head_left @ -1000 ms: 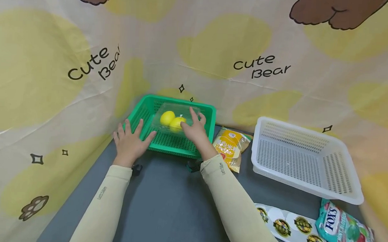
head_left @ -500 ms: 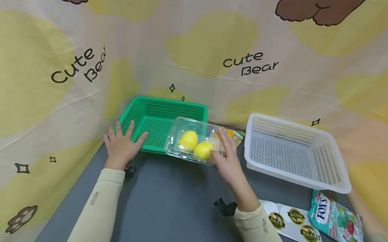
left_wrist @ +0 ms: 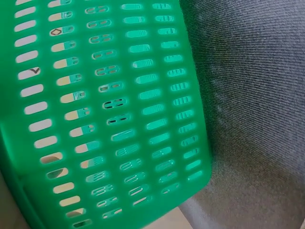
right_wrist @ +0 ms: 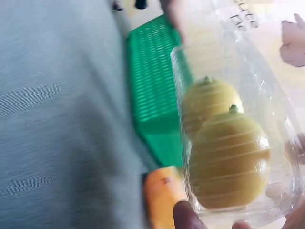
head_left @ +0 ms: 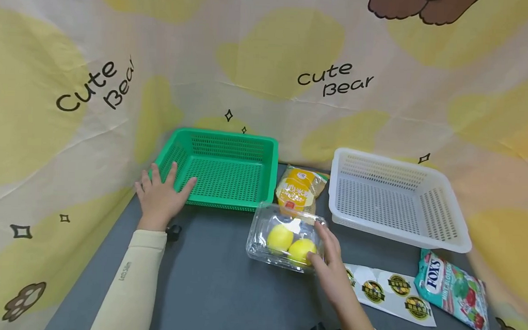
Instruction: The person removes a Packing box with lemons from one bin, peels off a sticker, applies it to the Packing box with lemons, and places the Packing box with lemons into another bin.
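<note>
A clear plastic clamshell box (head_left: 261,242) with two lemons (head_left: 280,237) inside hangs above the table in front of the green basket. My right hand (head_left: 336,272) grips its right end, thumb on the near side and fingers at the far side. Up close in the right wrist view, the two lemons (right_wrist: 228,160) show through the box wall, and my thumb (right_wrist: 188,217) is at the lower edge. With fingers spread, my left hand (head_left: 160,200) touches the left side of the green basket (head_left: 227,205). The left wrist view is filled by the basket's slotted wall (left_wrist: 128,109).
A yellow bag of grain (head_left: 301,188) lies between the green basket and a white basket (head_left: 397,235). A sheet of round stickers (head_left: 390,291) and a teal FOX'S candy bag (head_left: 453,290) lie at the right front. A printed cloth (head_left: 267,63) hangs behind the grey table (head_left: 224,290).
My right hand has lifted the lemon box out of the green basket and moved it right and nearer to me. My left hand has stayed at the basket's left side.
</note>
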Motion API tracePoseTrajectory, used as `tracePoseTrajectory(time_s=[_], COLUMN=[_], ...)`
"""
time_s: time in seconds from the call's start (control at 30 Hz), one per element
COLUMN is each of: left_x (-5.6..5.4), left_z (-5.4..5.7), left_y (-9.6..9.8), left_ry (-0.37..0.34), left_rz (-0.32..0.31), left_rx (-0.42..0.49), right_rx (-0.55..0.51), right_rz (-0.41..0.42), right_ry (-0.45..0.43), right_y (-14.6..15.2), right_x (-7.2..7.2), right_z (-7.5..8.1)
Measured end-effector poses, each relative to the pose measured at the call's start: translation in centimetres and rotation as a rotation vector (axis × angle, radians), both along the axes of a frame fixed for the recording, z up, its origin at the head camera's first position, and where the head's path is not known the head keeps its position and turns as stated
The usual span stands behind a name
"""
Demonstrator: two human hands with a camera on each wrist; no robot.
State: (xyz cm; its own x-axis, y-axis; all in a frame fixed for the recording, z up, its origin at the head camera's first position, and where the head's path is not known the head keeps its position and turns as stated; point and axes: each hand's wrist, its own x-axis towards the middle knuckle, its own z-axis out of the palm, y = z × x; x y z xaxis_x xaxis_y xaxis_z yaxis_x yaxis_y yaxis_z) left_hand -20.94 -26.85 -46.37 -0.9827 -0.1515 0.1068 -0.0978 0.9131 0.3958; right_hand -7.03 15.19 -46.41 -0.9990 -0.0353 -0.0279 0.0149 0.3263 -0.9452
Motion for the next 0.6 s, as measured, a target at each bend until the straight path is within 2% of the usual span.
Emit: tracePoseTrajectory(time_s=[0.17,0.33,0.53,0.6], left_x=[-0.1,-0.1,-0.2,-0.2], left_z=[-0.1,-0.1,-0.2,-0.2], left_y=[0.1,0.0,0.0,0.0], left_ry=[0.005,0.01,0.02,0.024], left_rz=[0.0,-0.003,-0.002,-0.001], left_rx=[0.015,0.007,0.008,0.009], right_rx=[0.014,0.057,0.077,0.124], right_rz=[0.006,0.009,0.016,0.022], right_ry=[-0.03,-0.021,-0.003,-0.006], right_y=[0.1,0.0,-0.2,-0.2], right_x=[0.5,0.7,0.4,0.4], right_z=[-2.2,-3.9,-4.4,-4.3])
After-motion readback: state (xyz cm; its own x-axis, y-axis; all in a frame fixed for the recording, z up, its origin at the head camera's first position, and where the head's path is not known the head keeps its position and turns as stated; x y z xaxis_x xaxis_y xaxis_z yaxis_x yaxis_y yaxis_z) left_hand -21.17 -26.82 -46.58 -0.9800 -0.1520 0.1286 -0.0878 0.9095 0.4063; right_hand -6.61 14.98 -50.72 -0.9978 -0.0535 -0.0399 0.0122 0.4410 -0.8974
